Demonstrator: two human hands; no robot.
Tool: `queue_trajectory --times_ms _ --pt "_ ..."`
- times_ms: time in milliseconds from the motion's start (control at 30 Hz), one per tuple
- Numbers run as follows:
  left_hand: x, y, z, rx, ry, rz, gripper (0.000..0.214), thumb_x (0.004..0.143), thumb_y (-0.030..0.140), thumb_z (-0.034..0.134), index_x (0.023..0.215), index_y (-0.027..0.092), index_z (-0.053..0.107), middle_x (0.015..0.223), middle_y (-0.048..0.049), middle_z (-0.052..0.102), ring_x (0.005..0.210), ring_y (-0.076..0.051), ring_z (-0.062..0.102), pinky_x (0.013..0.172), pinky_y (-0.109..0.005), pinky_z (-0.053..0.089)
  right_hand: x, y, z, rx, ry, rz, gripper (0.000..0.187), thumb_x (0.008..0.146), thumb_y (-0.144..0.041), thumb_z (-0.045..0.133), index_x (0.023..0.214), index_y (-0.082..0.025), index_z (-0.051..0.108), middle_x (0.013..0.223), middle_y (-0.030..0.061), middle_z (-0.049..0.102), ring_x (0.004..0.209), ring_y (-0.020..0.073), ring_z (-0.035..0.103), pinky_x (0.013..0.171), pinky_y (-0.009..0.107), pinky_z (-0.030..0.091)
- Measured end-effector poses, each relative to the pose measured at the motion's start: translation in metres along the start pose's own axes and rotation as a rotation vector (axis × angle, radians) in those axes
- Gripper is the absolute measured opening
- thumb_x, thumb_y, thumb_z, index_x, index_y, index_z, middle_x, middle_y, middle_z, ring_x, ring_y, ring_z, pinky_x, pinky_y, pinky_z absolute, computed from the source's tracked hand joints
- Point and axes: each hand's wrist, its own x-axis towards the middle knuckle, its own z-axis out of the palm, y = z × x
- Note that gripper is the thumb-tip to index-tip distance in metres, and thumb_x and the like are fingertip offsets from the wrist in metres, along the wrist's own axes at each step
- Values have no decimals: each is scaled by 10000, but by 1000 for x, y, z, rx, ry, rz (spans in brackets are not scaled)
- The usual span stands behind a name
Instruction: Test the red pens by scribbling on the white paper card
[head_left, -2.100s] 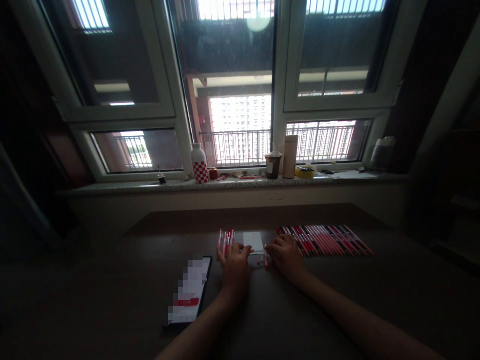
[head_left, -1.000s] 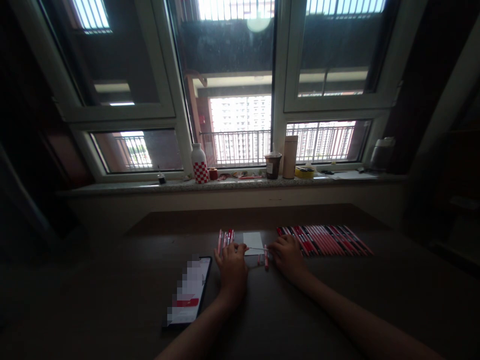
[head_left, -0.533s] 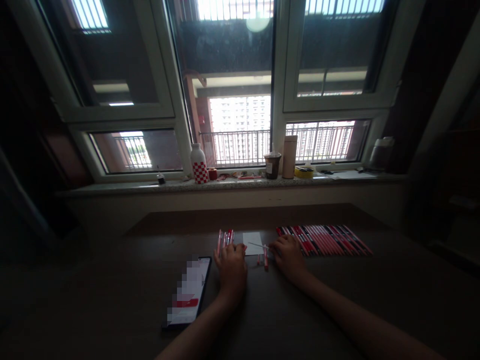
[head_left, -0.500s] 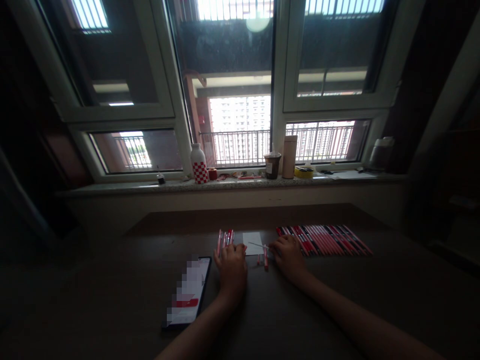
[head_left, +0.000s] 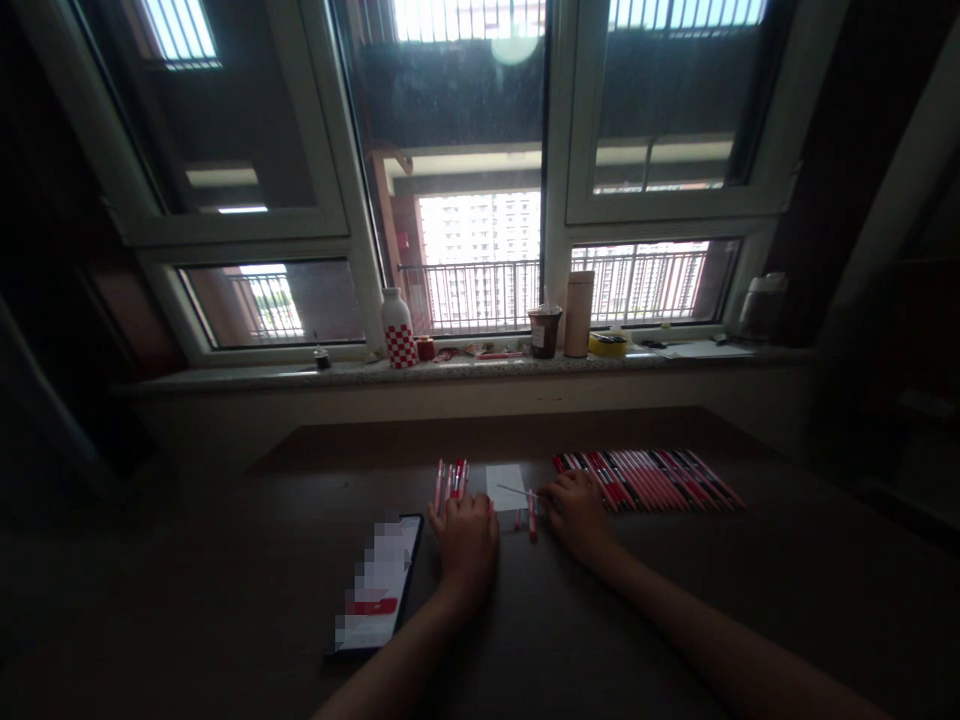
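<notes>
My right hand (head_left: pixel 577 512) is closed, its fingertips pinching a thin pale rod like a pen refill (head_left: pixel 514 490) that points left over a white sheet of paper (head_left: pixel 504 484). My left hand (head_left: pixel 466 540) rests on the table with bent fingers, just in front of a small group of pink and red pens (head_left: pixel 451 478). A bit of pink shows at its thumb side; what the fingers hold is mostly hidden. Between the hands lie a short pink pen part (head_left: pixel 532 522) and a smaller pink piece (head_left: pixel 517 519).
A long row of pink, red and black pens (head_left: pixel 652 480) lies beyond my right hand. A phone (head_left: pixel 379 590) with a lit screen lies left of my left forearm. On the windowsill (head_left: pixel 465 370) stand a checkered bottle (head_left: pixel 399 330), a drink cup (head_left: pixel 545 332) and a tall flask (head_left: pixel 579 315).
My left hand has shifted slightly toward me and to the right, and less of the pink bit shows at its thumb. My right hand and the thin rod stay in place.
</notes>
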Motion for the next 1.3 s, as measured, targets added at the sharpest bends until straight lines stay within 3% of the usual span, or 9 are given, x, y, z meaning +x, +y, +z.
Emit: queue_trajectory --times_ms 733,1067,1300 --pt "-3 1 -2 3 23 4 259 871 313 431 967 220 653 1016 -78 638 1034 -265 506 1026 -584 234 0 1 1 12 9 3 153 850 -195 566 868 -245 710 893 37 688 997 247 494 970 421 247" --pt "-2 1 -2 -47 106 7 302 883 348 455 1114 246 620 1097 -72 610 1073 -254 496 1053 -538 239 0 2 2 24 6 -29 166 846 -172 568 871 -256 709 874 31 670 1001 245 482 956 411 268" --pt "-3 1 -5 -77 85 18 234 883 303 466 1021 290 655 1066 -42 605 1062 -235 500 1058 -546 232 0 3 3 27 2 -57 153 848 -192 582 887 -267 710 867 30 651 1008 238 472 948 403 277"
